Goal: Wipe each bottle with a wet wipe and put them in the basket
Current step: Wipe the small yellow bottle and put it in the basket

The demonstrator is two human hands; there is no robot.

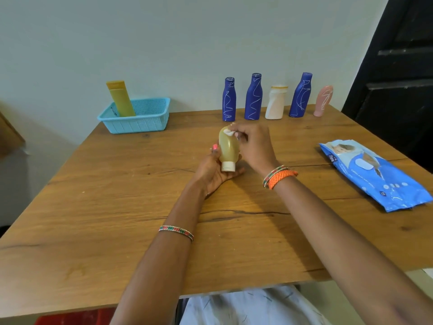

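Two hands are working one bottle at mid-surface. The yellow bottle (228,148) is cradled in the left hand (214,171), fingers curled round its lower body, white cap pointing back toward the person and its rounded base pointing away toward the wall. So the long axis runs near to far. A small wad of wet wipe (229,132) is pinched in the right hand (254,146) and pressed on that far end. The basket (138,124) sits well off to the left and farther back, one yellow tube (120,99) already leaning in it. The left hand is judged nearer for the drop. Five bottles (267,99) are lined up by the wall.
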